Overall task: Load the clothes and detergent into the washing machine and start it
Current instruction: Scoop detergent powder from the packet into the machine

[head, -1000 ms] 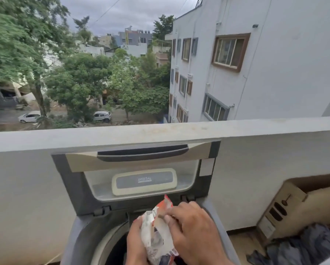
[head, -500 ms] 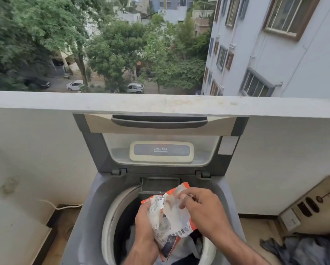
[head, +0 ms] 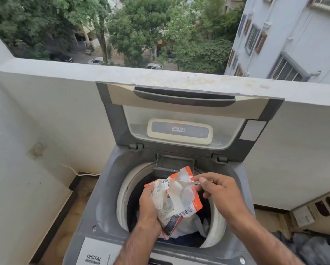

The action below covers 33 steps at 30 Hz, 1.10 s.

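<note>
A grey top-loading washing machine [head: 106, 188] stands with its lid [head: 179, 111] raised against the balcony wall. Dark and white clothes [head: 189, 228] lie in its drum. My left hand [head: 149, 205] grips an orange and white detergent packet [head: 177, 199] over the drum opening. My right hand [head: 217, 190] pinches the handle of a metal spoon [head: 191, 183] whose bowl sits in the packet's open top, heaped with white powder. An open detergent drawer [head: 173, 165] shows at the drum's back rim.
The balcony parapet [head: 64, 73] runs behind the machine, with white walls on both sides. A cardboard box [head: 317, 209] and a heap of dark cloth [head: 313, 247] lie on the floor to the right. A white cable [head: 74, 171] runs along the left wall.
The camera has tilted down, showing more of the drum and front panel. My right hand has drawn back from the packet's mouth and now holds a spoon with powder.
</note>
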Each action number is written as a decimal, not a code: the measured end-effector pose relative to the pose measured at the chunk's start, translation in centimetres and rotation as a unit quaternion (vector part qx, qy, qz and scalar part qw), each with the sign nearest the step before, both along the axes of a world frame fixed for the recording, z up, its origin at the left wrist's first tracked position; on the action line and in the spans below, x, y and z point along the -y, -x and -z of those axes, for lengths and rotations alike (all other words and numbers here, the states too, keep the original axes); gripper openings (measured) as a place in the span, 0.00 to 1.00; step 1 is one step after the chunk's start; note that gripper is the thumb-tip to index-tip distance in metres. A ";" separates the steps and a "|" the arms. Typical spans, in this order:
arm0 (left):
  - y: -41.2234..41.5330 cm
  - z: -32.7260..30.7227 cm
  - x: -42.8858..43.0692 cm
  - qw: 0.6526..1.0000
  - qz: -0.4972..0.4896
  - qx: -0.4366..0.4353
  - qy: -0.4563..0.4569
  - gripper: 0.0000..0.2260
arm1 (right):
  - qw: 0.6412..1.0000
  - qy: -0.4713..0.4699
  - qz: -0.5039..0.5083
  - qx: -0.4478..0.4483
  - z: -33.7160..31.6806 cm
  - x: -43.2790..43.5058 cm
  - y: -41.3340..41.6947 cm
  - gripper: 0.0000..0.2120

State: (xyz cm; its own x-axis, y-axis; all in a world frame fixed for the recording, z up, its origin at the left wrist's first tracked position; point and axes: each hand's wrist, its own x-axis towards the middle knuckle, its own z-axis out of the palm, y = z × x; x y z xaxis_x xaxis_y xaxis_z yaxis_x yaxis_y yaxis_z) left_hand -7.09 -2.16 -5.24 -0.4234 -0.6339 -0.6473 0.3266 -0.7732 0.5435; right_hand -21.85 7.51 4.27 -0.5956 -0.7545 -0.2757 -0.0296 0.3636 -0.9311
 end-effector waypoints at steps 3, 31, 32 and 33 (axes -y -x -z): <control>-0.5 0.1 0.2 1.000 0.001 0.007 -0.004 0.12 | 1.000 0.000 -0.003 0.002 0.5 0.3 -0.2 0.14; -5.6 2.9 3.7 0.997 -0.053 0.035 -0.053 0.16 | 0.981 -0.047 0.105 0.155 8.1 10.3 1.6 0.10; -5.7 3.1 3.8 0.996 -0.053 0.036 -0.055 0.17 | 0.981 -0.047 0.110 0.152 8.5 10.7 1.4 0.10; -5.8 3.1 3.9 0.996 -0.054 0.038 -0.058 0.18 | 0.981 -0.046 0.114 0.150 8.8 11.0 1.1 0.09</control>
State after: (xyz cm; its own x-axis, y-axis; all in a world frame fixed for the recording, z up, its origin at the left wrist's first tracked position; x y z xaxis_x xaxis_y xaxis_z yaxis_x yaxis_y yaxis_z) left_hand -1.28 -6.02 -8.33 -0.3035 -0.5927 -0.7460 0.3721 -0.7945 0.4799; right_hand -22.99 -3.46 -4.58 -0.6275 -0.5750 -0.5250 0.3327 0.4116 -0.8485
